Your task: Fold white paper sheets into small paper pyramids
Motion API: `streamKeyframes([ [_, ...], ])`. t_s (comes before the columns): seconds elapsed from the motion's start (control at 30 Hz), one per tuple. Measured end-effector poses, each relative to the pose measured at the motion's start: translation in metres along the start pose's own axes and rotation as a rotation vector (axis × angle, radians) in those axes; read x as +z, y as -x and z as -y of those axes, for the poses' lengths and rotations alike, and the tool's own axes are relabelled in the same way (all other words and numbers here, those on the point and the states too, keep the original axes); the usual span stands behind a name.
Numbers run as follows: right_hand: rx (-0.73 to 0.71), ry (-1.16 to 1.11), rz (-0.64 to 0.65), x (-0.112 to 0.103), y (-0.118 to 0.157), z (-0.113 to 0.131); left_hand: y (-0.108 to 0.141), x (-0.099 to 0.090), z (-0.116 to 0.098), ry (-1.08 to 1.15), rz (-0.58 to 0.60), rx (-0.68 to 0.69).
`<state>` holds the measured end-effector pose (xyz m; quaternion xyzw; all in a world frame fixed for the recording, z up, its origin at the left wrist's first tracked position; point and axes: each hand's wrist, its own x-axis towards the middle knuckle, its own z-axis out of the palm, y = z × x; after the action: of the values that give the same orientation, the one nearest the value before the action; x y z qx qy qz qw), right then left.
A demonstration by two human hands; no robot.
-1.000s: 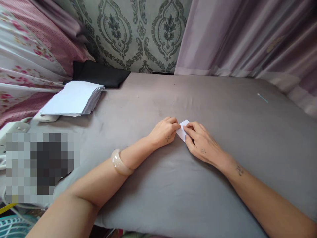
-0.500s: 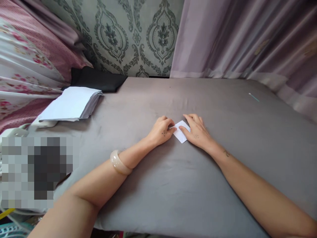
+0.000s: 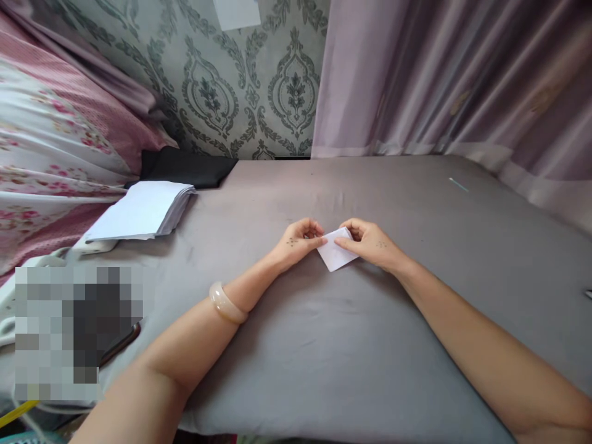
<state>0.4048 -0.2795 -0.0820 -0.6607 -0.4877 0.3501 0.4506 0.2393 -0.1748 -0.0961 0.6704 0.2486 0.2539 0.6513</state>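
A small folded white paper is held between both hands near the middle of the grey cloth surface. My left hand pinches its left corner, thumb on top and fingers curled behind. On the other side, my right hand grips the upper right part, its thumb lying across the front of the paper and the fingers bent behind the edge. The paper's lower corner points toward me. A pale bangle is on my left forearm.
On the left lie a stack of white sheets, a black folded item and a white power strip. A thin stick rests at the far right. Curtains hang behind the grey surface.
The paper has turned and tilted, showing a larger face. My right fingers have curled from spread to gripping its edge. The whole view has shifted slightly, showing more wall.
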Motion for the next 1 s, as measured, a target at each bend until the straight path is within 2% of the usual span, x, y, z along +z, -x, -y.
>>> streamKeyframes([
  [0.1, 0.063, -0.230, 0.009, 0.002, 0.003, 0.008, -0.001, 0.002, -0.005, 0.317, -0.072, -0.021],
  [0.17, 0.104, -0.359, -0.031, 0.006, 0.003, 0.009, -0.001, 0.002, -0.007, 0.406, -0.095, -0.057],
  [0.3, 0.168, -0.570, -0.141, 0.012, 0.002, 0.006, 0.001, 0.003, -0.008, 0.366, -0.072, -0.099],
  [0.67, 0.183, -0.701, -0.132, 0.020, 0.006, 0.006, 0.006, 0.006, -0.005, 0.265, -0.010, -0.064],
  [0.73, 0.157, -0.639, -0.123, 0.020, 0.006, 0.004, 0.006, 0.005, -0.004, 0.207, -0.029, -0.030],
  [0.8, 0.061, -0.484, -0.162, 0.018, 0.005, 0.002, 0.005, 0.004, -0.002, 0.068, -0.064, 0.037],
  [0.93, -0.321, 0.092, -0.345, 0.009, 0.003, -0.004, 0.004, -0.002, 0.001, -0.426, -0.144, 0.308],
  [1.0, -0.486, 0.355, -0.389, 0.005, 0.004, -0.006, 0.005, -0.005, 0.002, -0.636, -0.150, 0.472],
])
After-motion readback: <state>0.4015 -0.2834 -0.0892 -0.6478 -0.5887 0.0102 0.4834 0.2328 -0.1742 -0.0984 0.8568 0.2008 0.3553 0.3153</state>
